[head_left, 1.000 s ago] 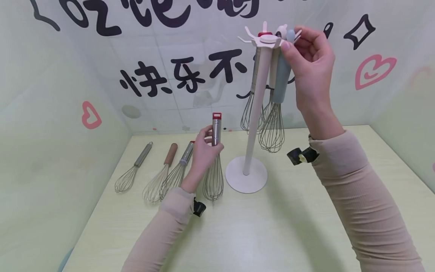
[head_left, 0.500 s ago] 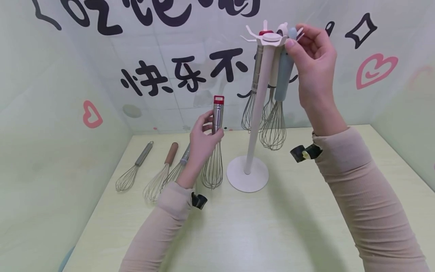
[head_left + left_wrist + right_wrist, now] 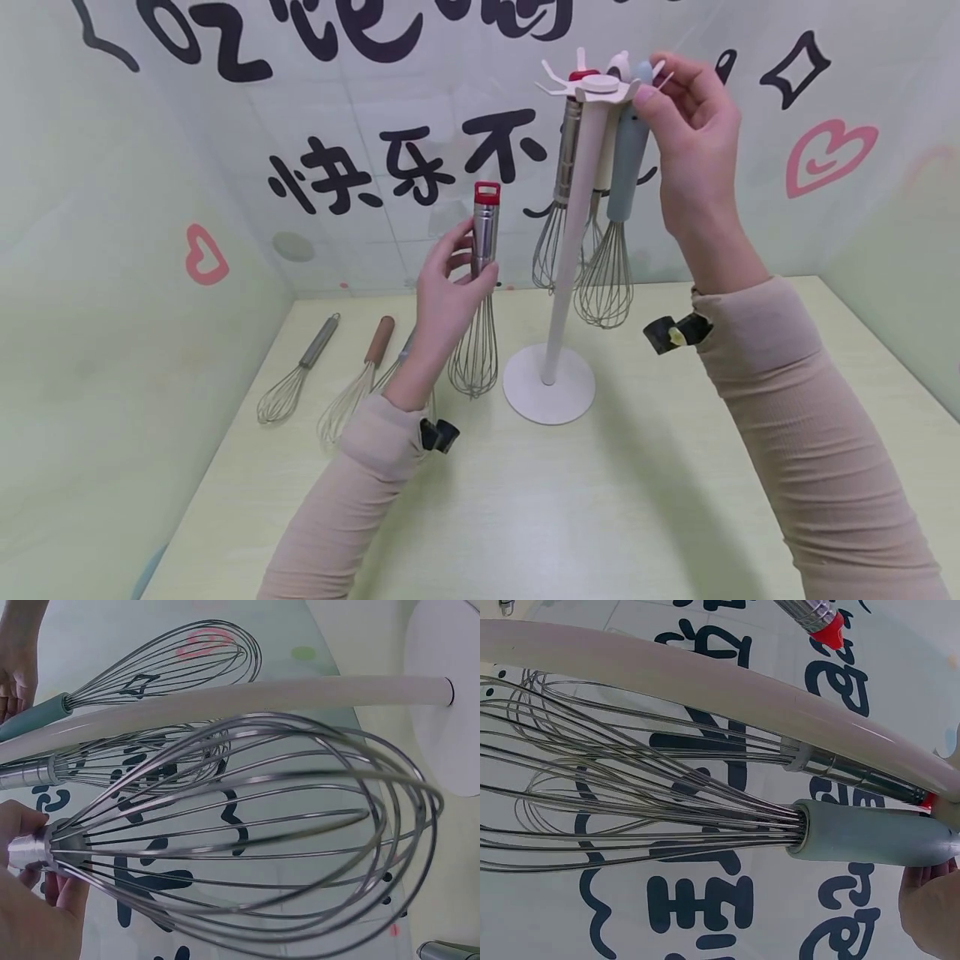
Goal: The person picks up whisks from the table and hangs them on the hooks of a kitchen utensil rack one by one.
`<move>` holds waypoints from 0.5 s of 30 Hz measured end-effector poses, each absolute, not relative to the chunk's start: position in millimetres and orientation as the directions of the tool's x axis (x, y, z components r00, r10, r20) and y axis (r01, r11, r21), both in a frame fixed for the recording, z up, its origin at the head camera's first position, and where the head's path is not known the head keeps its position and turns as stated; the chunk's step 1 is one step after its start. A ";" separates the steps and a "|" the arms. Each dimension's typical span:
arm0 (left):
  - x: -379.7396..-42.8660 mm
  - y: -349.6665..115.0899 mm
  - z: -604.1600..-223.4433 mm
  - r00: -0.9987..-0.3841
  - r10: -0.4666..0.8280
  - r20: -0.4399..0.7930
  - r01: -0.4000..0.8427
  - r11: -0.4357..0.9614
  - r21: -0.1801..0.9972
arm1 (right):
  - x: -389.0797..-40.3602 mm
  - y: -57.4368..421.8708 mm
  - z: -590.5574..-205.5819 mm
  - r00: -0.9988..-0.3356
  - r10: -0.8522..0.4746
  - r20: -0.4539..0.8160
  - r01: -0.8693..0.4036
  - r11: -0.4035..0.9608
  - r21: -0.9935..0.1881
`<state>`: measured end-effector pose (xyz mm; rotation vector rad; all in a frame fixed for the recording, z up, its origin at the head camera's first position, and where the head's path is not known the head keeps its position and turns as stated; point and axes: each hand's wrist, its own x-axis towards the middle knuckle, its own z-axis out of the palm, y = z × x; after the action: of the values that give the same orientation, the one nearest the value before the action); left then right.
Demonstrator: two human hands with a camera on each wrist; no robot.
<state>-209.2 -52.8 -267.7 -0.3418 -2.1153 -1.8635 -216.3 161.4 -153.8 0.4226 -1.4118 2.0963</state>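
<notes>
My left hand [image 3: 448,292] grips a steel-handled whisk [image 3: 486,237] with a red hanging loop, upright above the table and left of the white rack [image 3: 567,267]. In the left wrist view its wire head [image 3: 69,844] spreads close to the camera. At the rack's top, my right hand [image 3: 699,146] pinches the upper end of a blue-handled whisk [image 3: 628,171], beside a hook. Two more whisks hang there: a steel one [image 3: 567,154] with a red end and a white-handled one [image 3: 604,158], partly hidden by the pole and the blue handle.
On the table at left lie a slim steel whisk [image 3: 318,342], a brown-handled whisk [image 3: 379,340] and another whisk [image 3: 406,346] mostly behind my left forearm. The rack's round base [image 3: 549,407] stands mid-table. A lettered wall sheet [image 3: 337,242] rises behind.
My left hand has lifted the red-ended steel whisk off the table, up toward the rack's upper part. The right hand stays at the rack's top, with only a slight shift.
</notes>
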 end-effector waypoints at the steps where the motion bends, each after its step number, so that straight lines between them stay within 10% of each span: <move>1: -209.0 -52.8 -266.9 -0.926 -0.019 0.377 0.372 0.128 0.919 | -216.7 161.6 -153.8 -0.788 0.277 0.550 -0.613 -0.274 -0.741; 15: -204.9 -50.7 -251.9 -0.915 -0.035 0.402 0.399 0.065 0.915 | -221.1 163.0 -153.6 -0.800 0.269 0.537 -0.599 -0.298 -0.743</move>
<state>-204.9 -50.7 -251.9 -0.3653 -2.0321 -1.9169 -221.1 163.0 -153.6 0.4225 -1.4117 2.1239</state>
